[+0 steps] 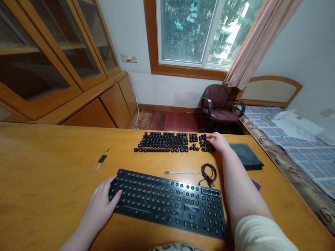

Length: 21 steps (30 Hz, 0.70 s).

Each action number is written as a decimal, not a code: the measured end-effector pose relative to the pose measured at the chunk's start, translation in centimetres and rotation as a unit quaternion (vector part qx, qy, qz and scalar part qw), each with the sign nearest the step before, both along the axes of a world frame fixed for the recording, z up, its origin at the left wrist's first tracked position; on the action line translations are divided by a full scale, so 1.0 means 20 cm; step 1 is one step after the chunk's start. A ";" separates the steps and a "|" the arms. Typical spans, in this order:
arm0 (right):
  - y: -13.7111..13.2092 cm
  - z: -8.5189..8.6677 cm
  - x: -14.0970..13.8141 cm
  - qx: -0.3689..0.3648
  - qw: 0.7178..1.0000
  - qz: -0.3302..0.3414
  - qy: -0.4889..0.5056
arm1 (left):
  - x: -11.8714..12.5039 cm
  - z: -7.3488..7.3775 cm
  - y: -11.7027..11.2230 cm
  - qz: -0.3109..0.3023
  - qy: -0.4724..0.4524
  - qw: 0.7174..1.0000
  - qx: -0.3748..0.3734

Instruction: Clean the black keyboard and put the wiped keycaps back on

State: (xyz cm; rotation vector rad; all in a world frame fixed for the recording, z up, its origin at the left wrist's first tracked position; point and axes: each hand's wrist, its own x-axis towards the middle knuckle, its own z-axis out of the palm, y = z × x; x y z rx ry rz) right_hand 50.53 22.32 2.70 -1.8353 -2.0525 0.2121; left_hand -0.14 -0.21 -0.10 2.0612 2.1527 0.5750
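Note:
A black keyboard base (167,202) without keycaps lies slanted on the desk close to me. My left hand (106,195) grips its left end, thumb on top and fingers over the far side edge. Farther off, loose black keycaps (164,142) are laid out in keyboard order. My right hand (216,141) reaches to the right-hand group of these keycaps, thumb and fingertips pinched together; what is between them, if anything, is too small to make out. Between base and keycaps lie a white toothbrush (183,172) and a coiled black cable (208,173).
A wire keycap puller (101,159) lies at the left on the wooden desk (47,181). Beyond my right forearm are a dark folded cloth (246,156) and a purple item (256,184). An office chair (218,103) and a bed (295,132) stand past the desk.

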 end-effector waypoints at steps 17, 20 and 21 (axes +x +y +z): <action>0.02 -0.04 0.02 -0.005 0.999 -0.021 -0.036 | 0.00 0.00 0.00 -0.003 0.001 1.000 0.003; 0.02 -0.04 0.02 -0.010 0.999 -0.018 -0.036 | 0.01 0.01 0.00 -0.001 -0.003 1.000 0.002; 0.02 -0.03 0.02 -0.012 0.999 -0.017 -0.036 | 0.01 0.02 0.00 0.001 -0.004 1.000 -0.001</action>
